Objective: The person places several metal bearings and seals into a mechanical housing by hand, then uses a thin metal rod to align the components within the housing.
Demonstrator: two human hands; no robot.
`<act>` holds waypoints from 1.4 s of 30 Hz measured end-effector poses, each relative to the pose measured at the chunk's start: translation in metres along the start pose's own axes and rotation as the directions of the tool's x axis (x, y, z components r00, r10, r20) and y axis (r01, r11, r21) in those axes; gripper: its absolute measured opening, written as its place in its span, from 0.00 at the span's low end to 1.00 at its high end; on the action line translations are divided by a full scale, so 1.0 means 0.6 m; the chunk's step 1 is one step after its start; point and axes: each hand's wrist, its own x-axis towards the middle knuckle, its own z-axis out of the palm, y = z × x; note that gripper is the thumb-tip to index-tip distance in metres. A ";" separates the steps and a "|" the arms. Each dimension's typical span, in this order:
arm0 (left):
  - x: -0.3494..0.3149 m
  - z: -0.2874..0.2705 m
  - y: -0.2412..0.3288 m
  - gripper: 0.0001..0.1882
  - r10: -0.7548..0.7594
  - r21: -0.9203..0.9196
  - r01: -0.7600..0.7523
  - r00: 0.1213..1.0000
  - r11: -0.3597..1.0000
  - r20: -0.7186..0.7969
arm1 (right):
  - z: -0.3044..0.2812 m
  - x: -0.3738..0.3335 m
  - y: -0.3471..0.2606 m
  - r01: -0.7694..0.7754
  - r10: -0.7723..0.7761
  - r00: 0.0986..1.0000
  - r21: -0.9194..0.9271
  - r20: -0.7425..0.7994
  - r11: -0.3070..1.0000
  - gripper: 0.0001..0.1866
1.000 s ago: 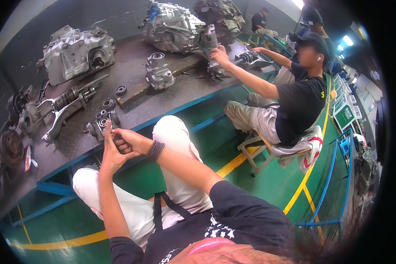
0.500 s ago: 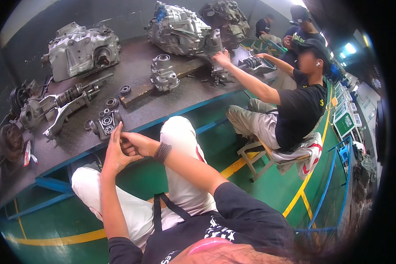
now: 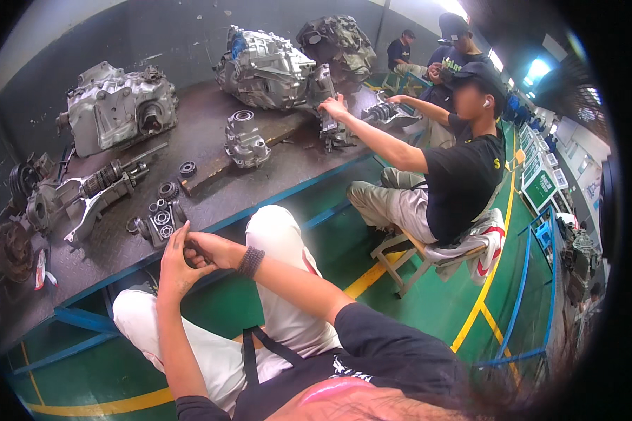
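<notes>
My left hand [image 3: 175, 269] and my right hand [image 3: 209, 252] meet above my lap, just off the near table edge. The left hand's fingers are stretched upward together, its thumb toward the right hand. My right hand's fingers are curled in against the left, and I see no object in them. A dark beaded bracelet [image 3: 251, 262] circles my right wrist. Nearest to my hands on the table is a small cluster of bearings and gears [image 3: 161, 220], not touched. A gear [image 3: 168, 190] and a bearing ring [image 3: 187, 168] lie beyond it.
On the table [image 3: 211, 203] stand a large gearbox housing [image 3: 119, 109], another gearbox [image 3: 270, 70], a small casting [image 3: 246, 144] and a shaft in an open casing [image 3: 102, 186]. At right, a seated co-worker [image 3: 463, 158] handles an upright metal part [image 3: 324, 105].
The view has shifted slightly, so the table and co-worker sit lower and further left. My hands have drawn closer together, narrowing the gap between them.
</notes>
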 end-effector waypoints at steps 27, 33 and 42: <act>0.002 0.004 -0.030 0.53 0.016 0.015 -0.016 1.000 1.000 0.021 | -0.021 0.008 -0.003 0.065 -0.073 0.992 -0.077 -0.105 0.995 0.17; -0.002 0.001 -0.033 0.52 0.020 0.042 -0.020 1.000 0.999 0.002 | -0.014 -0.002 -0.006 0.088 -0.093 0.990 -0.055 -0.101 0.995 0.16; 0.000 -0.008 -0.032 0.42 -0.053 0.030 0.051 0.997 0.998 0.054 | -0.017 -0.004 -0.003 0.135 -0.141 0.981 -0.053 -0.130 0.989 0.11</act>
